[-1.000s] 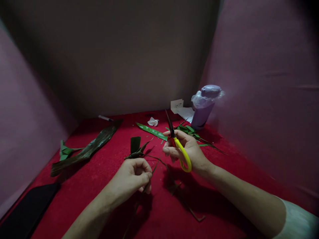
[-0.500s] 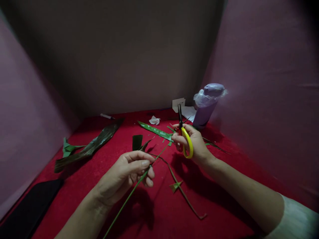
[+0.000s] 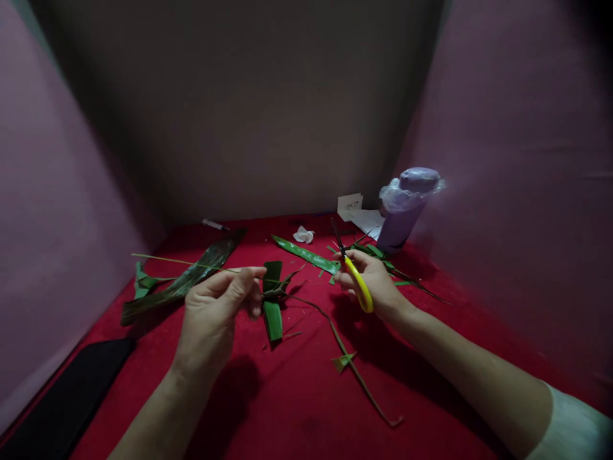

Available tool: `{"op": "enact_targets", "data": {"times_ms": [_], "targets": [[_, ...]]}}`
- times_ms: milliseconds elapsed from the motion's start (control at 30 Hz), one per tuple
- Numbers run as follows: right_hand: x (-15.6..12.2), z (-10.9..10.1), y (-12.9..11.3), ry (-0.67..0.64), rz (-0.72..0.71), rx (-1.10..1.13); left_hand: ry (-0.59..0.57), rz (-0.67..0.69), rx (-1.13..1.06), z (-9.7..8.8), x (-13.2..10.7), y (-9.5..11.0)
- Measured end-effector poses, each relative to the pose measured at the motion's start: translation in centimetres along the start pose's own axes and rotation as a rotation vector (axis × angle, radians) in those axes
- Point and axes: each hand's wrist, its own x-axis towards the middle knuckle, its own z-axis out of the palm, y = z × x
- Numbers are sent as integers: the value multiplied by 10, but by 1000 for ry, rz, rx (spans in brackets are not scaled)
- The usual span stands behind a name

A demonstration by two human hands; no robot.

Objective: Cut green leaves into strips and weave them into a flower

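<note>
My left hand (image 3: 218, 306) pinches a thin green leaf strip (image 3: 186, 263) that runs out level to the left above the red cloth (image 3: 306, 396). Just right of its fingertips lies a folded green leaf piece (image 3: 272, 300) with a knot in its middle. My right hand (image 3: 371, 284) grips yellow-handled scissors (image 3: 357, 284), blades shut and pointing away toward the back. A long narrow brown strip (image 3: 354, 370) trails from the folded piece toward the front right.
A long dark leaf (image 3: 186, 278) lies at the left, a green leaf (image 3: 306, 254) at centre back, more leaf scraps (image 3: 378, 255) beside a purple bottle (image 3: 405, 207) covered in plastic. Papers (image 3: 359, 214), a white scrap (image 3: 304, 235), a pen (image 3: 214, 225) sit at the back. A black flat object (image 3: 62, 399) lies front left.
My left hand swung the thin strip from pointing down toward me to level and leftward, and moved left. The folded leaf piece now lies uncovered. My right hand with the scissors dropped slightly.
</note>
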Motion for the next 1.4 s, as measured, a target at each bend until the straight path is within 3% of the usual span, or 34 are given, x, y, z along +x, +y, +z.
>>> {"op": "enact_targets", "data": {"times_ms": [267,367,433,533,667,800,1033,1400], "targets": [[-8,4,-4,-215,135,-132,269,150,-156,-8,7,11],[-12,4,-10,-317,188,-154,304,186,-153,-14,8,17],[-14,3,-15,-359,177,-156,243,76,-130,-16,9,18],[-16,2,-19,-366,77,-131,42,-167,-101,-11,8,12],[-26,7,-17,-420,-69,-88,-165,-301,-38,3,1,-4],[-38,13,-15,-474,-156,-285,-175,-310,-26,10,-7,-16],[-51,21,-22,-347,-420,-787,-156,-333,8,13,-10,-22],[-55,22,-11,-258,-593,-888,-237,-331,114,19,-16,-29]]}}
